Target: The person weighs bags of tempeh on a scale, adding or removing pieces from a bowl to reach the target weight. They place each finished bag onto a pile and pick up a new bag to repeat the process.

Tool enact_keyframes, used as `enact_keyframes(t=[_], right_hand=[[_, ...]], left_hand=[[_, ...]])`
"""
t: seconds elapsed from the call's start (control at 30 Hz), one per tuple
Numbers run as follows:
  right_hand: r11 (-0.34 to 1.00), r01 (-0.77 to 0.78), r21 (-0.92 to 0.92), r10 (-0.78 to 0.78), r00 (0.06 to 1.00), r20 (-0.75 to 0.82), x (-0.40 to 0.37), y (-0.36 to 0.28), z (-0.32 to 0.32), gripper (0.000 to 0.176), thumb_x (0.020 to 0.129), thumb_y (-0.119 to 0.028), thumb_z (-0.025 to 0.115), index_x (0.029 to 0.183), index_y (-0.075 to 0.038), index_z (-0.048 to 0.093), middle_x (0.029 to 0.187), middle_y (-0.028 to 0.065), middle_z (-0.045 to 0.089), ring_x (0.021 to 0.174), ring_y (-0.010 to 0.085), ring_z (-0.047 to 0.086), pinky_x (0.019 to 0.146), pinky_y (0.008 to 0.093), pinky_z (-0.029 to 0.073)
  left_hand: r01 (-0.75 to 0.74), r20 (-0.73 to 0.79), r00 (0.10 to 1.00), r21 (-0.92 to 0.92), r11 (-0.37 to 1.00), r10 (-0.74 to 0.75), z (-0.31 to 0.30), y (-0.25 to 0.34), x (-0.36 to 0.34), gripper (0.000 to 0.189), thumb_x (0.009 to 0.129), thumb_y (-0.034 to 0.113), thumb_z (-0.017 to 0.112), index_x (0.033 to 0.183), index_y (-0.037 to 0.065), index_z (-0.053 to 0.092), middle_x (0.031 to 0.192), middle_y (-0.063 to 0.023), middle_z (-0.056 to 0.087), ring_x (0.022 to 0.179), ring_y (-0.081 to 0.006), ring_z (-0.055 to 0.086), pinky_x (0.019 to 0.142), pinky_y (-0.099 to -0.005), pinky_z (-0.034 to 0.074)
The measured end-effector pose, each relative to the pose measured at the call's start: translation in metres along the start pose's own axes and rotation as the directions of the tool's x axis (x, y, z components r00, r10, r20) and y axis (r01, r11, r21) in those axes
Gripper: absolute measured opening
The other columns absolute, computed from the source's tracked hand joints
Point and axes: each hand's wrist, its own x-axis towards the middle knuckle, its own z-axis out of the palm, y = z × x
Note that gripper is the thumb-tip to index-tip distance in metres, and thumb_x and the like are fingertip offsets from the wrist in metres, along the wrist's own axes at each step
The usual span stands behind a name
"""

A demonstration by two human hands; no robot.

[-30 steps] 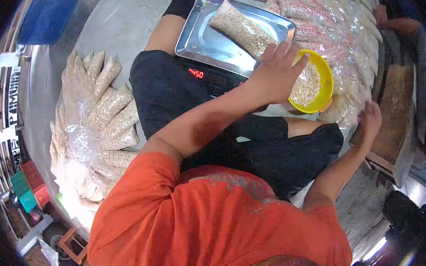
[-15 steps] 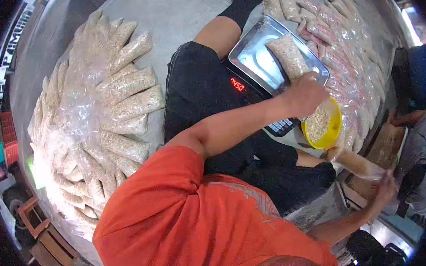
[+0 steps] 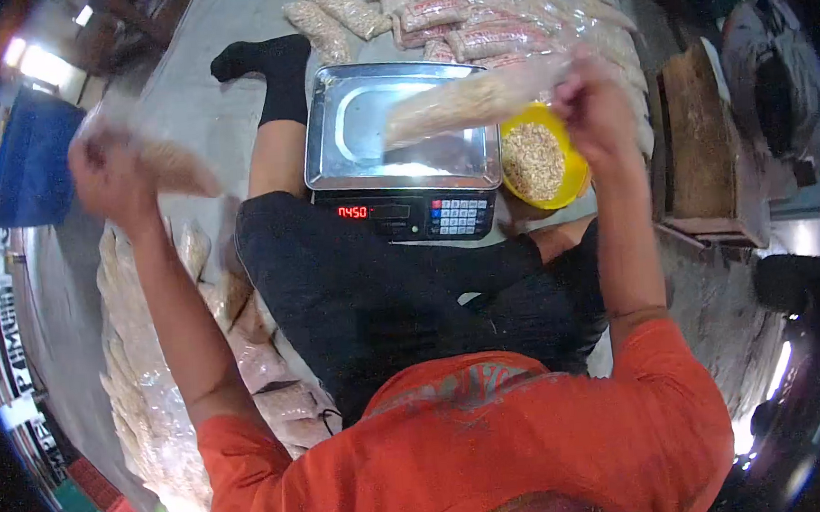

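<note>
My left hand (image 3: 112, 177) is raised at the left, closed on the top of a clear plastic bag of pale grain (image 3: 176, 168), blurred by motion. Above the right part of the metal scale pan (image 3: 352, 170), a second filled bag (image 3: 452, 106) hangs tilted, its clear end gripped by my right hand (image 3: 594, 105). The scale (image 3: 398, 217) shows red digits. Right of the pan, below my right hand, a yellow bowl (image 3: 575, 173) holds loose pale flakes (image 3: 534, 160).
Filled bags (image 3: 507, 11), some with red print, lie at the top. More bags (image 3: 152, 369) are piled at the lower left. A blue container (image 3: 37, 158) stands at the far left, a wooden box (image 3: 697, 141) at the right. A person in grey (image 3: 763, 70) is beyond it.
The view has turned. One bag has left the scale pan and is held up at the left in my left hand. My right hand has brought the other bag from the right over the pan.
</note>
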Motion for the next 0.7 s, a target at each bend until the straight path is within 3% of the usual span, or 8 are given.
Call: enact_keyframes(t=[0.17,0.3,0.33,0.37,0.4,0.43,0.57,0.7], right_hand=[[0.943,-0.299,-0.143,0.299,0.954,-0.022,-0.016,0.114,-0.023,0.029,0.106,-0.035,0.055,0.097,-0.008,0.061,0.072,0.0028,0.057,0.062,0.0149,0.06,0.058,0.0293,0.053],[0.879,-0.315,-0.357,0.326,0.945,-0.031,-0.017,0.092,-0.059,0.047,0.108,-0.049,0.052,0.111,-0.004,0.065,0.076,0.0051,0.063,0.062,0.0146,0.061,0.057,0.03,0.054],[0.885,-0.318,-0.341,0.326,0.945,-0.037,-0.014,0.09,-0.07,0.047,0.108,-0.049,0.052,0.111,-0.004,0.065,0.076,0.0051,0.063,0.062,0.0146,0.061,0.057,0.03,0.054],[0.911,-0.234,-0.34,0.229,0.972,-0.054,-0.009,0.088,-0.082,0.051,0.107,-0.052,0.051,0.116,-0.004,0.065,0.077,0.0055,0.064,0.063,0.0143,0.062,0.058,0.0295,0.053],[0.927,-0.148,-0.344,0.131,0.989,-0.071,-0.007,0.087,-0.091,0.056,0.107,-0.055,0.05,0.12,-0.003,0.066,0.077,0.006,0.065,0.064,0.014,0.063,0.058,0.029,0.053],[0.935,-0.121,-0.333,0.084,0.989,-0.124,-0.006,0.086,-0.097,0.051,0.106,-0.048,0.056,0.126,-0.002,0.065,0.083,0.01,0.069,0.07,0.0172,0.068,0.065,0.0315,0.055],[0.543,0.03,-0.839,-0.16,0.985,-0.068,-0.001,0.12,-0.132,0.044,0.101,-0.038,0.065,0.129,-0.004,0.066,0.094,0.0165,0.076,0.084,0.0265,0.074,0.076,0.0377,0.058],[0.446,0.107,-0.889,-0.006,0.993,0.116,0.002,0.129,-0.138,0.045,0.094,-0.029,0.074,0.131,-0.003,0.066,0.107,0.0173,0.075,0.095,0.0282,0.073,0.087,0.039,0.056]], left_hand=[[0.151,-0.213,0.976,0.484,0.862,-0.051,-0.112,-0.183,-0.04,0.032,0.089,0.023,0.071,0.107,-0.004,0.07,0.101,-0.02,0.073,0.089,-0.034,0.069,0.079,-0.0485,0.055],[0.575,-0.287,0.805,0.163,0.802,-0.519,-0.212,-0.356,-0.111,0.031,0.093,0.019,0.063,0.105,-0.01,0.064,0.103,-0.0211,0.071,0.089,-0.0291,0.068,0.078,-0.0431,0.059],[0.77,-0.244,0.527,-0.268,0.579,-0.814,-0.207,-0.317,-0.131,0.035,0.094,0.021,0.065,0.106,-0.012,0.064,0.103,-0.0216,0.071,0.09,-0.0304,0.068,0.079,-0.0416,0.059],[0.689,-0.089,0.539,0.619,0.377,-0.838,-0.214,-0.31,-0.13,0.041,0.095,0.025,0.066,0.113,-0.012,0.062,0.11,-0.0242,0.069,0.095,-0.0342,0.068,0.078,-0.0422,0.06],[-0.069,0.069,0.537,0.997,0.037,-0.841,-0.223,-0.303,-0.131,0.047,0.096,0.028,0.067,0.119,-0.012,0.06,0.118,-0.0268,0.067,0.1,-0.0379,0.068,0.077,-0.0429,0.06],[-0.027,-0.055,0.686,0.995,-0.101,-0.726,-0.206,-0.265,-0.141,0.051,0.097,0.029,0.067,0.126,-0.01,0.055,0.126,-0.0276,0.06,0.108,-0.0393,0.064,0.086,-0.044,0.056],[0.168,0.034,0.974,0.548,0.819,-0.223,-0.075,-0.053,-0.211,0.065,0.1,0.027,0.066,0.149,-0.006,0.037,0.152,-0.0293,0.04,0.137,-0.0424,0.044,0.119,-0.0475,0.033],[-0.073,0.71,0.694,-0.096,0.993,0.12,0.033,0.187,-0.251,0.023,0.085,0.012,0.077,0.108,0.007,0.074,0.106,-0.0129,0.072,0.098,-0.0345,0.067,0.09,-0.0465,0.051]])
